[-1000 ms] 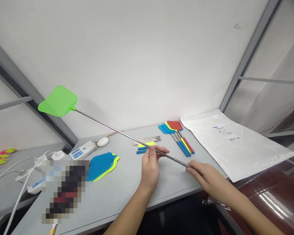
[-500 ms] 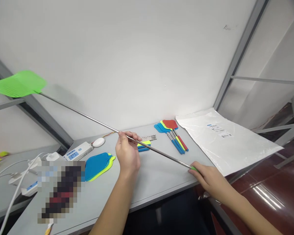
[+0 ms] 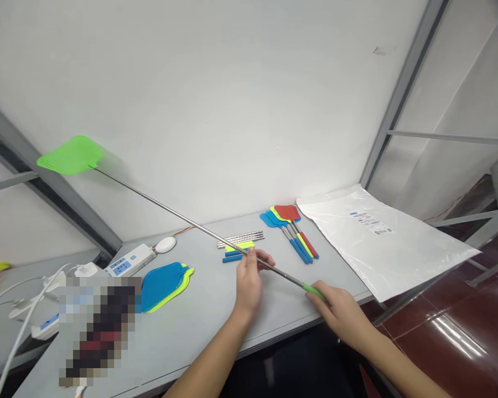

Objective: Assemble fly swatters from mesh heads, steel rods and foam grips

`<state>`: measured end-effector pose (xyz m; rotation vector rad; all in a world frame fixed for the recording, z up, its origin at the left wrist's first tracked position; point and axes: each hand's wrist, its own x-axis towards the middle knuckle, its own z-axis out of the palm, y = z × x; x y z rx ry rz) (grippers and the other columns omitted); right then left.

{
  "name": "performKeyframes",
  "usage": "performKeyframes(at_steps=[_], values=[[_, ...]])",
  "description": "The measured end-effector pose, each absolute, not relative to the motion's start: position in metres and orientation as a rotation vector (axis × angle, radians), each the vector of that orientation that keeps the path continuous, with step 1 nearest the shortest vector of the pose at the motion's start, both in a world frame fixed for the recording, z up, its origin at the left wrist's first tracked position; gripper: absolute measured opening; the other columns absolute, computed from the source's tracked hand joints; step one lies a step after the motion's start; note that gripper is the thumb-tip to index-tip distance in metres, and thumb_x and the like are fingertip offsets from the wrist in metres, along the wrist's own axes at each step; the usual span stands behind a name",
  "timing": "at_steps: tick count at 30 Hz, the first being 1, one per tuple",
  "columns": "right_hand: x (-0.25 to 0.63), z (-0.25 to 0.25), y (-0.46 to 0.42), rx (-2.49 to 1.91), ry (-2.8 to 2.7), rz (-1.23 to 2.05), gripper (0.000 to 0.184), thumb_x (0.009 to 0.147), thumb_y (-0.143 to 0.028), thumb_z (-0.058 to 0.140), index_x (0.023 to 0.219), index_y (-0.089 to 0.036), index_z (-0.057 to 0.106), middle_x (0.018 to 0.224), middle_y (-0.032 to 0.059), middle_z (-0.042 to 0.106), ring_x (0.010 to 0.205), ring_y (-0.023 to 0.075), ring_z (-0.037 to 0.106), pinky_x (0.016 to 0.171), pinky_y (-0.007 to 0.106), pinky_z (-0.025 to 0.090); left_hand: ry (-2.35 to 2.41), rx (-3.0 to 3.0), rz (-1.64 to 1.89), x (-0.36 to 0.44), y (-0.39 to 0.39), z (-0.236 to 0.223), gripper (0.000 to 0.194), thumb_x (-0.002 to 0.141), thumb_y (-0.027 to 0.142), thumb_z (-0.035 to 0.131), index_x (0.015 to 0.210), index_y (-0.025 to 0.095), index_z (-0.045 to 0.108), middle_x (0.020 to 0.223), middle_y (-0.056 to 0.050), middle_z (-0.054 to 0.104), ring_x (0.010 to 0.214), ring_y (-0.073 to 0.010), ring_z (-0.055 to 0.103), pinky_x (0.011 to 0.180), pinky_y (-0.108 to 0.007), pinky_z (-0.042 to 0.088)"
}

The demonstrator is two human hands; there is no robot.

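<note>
A green fly swatter on a long extended metal rod slants up to the left above the grey table. My right hand is closed round its green handle near the table's front edge. My left hand pinches the rod a little further up, fingers closed on it. Just behind my left hand lie several short metal rods with blue and yellow grip sleeves.
Finished swatters with red, yellow and blue heads lie at the back. Loose blue and yellow swatter heads sit left of my hands. A power strip, white cables and a white plastic bag are also on the table.
The rod has shortened: my left hand slid down it toward my right hand, and the green head came back in from the left edge and lower.
</note>
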<state>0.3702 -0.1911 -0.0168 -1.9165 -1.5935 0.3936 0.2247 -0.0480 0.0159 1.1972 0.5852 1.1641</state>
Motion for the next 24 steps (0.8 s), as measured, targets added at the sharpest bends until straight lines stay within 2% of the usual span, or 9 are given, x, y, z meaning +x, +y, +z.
performKeyframes(at_steps=[6, 10, 16, 24], values=[[0.376, -0.023, -0.161, -1.911, -1.673, 0.258, 0.03, 0.097, -0.045, 0.033, 0.078, -0.024, 0.044, 0.066, -0.0001, 0.057, 0.06, 0.0187, 0.054, 0.058, 0.028, 0.032, 0.568, 1.206, 1.13, 0.231, -0.037, 0.01, 0.04, 0.093, 0.049, 0.041, 0.072, 0.017, 0.053, 0.069, -0.004, 0.058, 0.063, -0.0139, 0.053, 0.061, -0.027, 0.043], [0.387, -0.028, -0.141, -1.954, -1.738, 0.147, 0.033, 0.096, -0.047, 0.036, 0.073, -0.024, 0.042, 0.063, 0.0001, 0.057, 0.059, 0.0189, 0.055, 0.057, 0.028, 0.031, 0.596, 1.371, 1.05, 0.224, -0.024, 0.005, 0.041, 0.093, 0.047, 0.042, 0.071, 0.015, 0.055, 0.069, -0.003, 0.057, 0.061, -0.0125, 0.05, 0.063, -0.026, 0.041], [0.396, -0.049, -0.137, -1.973, -1.819, 0.133, 0.032, 0.095, -0.045, 0.039, 0.072, -0.024, 0.042, 0.063, -0.0004, 0.059, 0.06, 0.0183, 0.059, 0.057, 0.027, 0.033, 0.595, 1.496, 0.974, 0.208, -0.027, -0.015, 0.045, 0.095, 0.048, 0.035, 0.069, 0.016, 0.053, 0.061, -0.001, 0.051, 0.056, -0.0116, 0.046, 0.056, -0.025, 0.036], [0.399, -0.055, -0.138, -1.96, -1.877, 0.127, 0.03, 0.095, -0.043, 0.04, 0.072, -0.026, 0.049, 0.063, 0.0003, 0.062, 0.057, 0.0185, 0.061, 0.054, 0.026, 0.039, 0.614, 1.521, 0.918, 0.204, -0.026, -0.012, 0.045, 0.096, 0.048, 0.034, 0.069, 0.017, 0.051, 0.062, -0.001, 0.051, 0.058, -0.0111, 0.044, 0.059, -0.025, 0.035]])
